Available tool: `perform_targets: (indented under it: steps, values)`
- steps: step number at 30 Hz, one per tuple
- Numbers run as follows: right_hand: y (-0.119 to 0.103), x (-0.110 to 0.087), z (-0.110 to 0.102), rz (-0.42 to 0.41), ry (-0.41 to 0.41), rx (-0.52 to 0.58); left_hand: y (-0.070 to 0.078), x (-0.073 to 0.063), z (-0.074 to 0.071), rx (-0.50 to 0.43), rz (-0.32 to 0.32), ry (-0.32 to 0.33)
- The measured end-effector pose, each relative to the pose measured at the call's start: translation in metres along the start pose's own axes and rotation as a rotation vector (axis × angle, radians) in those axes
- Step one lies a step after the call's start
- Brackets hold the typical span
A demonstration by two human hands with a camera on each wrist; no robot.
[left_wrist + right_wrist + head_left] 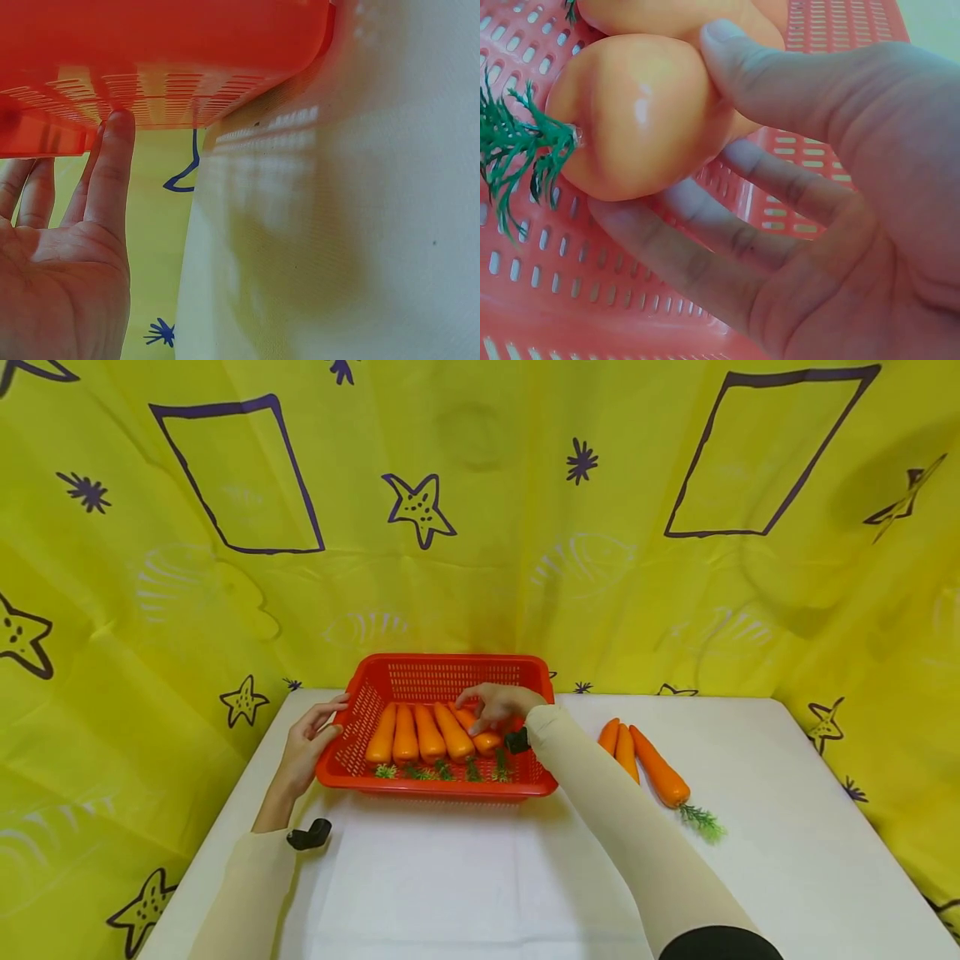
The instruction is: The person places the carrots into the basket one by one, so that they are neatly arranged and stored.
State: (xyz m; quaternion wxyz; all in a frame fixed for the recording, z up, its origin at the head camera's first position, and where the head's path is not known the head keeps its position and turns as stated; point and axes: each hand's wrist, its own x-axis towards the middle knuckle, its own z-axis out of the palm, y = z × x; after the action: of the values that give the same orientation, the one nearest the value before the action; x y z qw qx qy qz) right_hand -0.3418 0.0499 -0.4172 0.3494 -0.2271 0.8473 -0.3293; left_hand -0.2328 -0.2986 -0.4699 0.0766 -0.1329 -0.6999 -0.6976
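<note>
Left hand — fingers up against the slotted red basket.

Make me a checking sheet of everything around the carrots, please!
Surface: white table.
Job's things: five carrots seen in a red basket; three loose carrots on the table, right of it.
Clutter: nothing seen.
Grips: left grip touches the basket's left side; right grip holds the rightmost carrot in the basket.
Cables: nothing seen.
Surroundings: yellow cloth with stars and fish, behind and at both sides.

Basket in all three views
</note>
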Motion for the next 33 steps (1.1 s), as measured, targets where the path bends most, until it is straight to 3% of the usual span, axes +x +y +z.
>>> perform_targets:
  steps: [11, 18, 24, 33]
  values:
    - [0.002, 0.003, 0.000, 0.003, -0.002, -0.035, 0.000, 0.000, 0.000, -0.002, -0.001, 0.000]
    - [-0.001, -0.002, -0.005, -0.024, -0.026, -0.172, -0.001, 0.000, 0.000, -0.011, -0.004, -0.002]
    - [-0.008, -0.018, -0.013, -0.045, -0.049, -0.194, 0.000, 0.000, 0.001, -0.021, -0.001, -0.008]
    - [-0.012, -0.052, -0.027, -0.195, -0.008, -0.183, 0.000, -0.001, 0.001, -0.019, -0.001, 0.002]
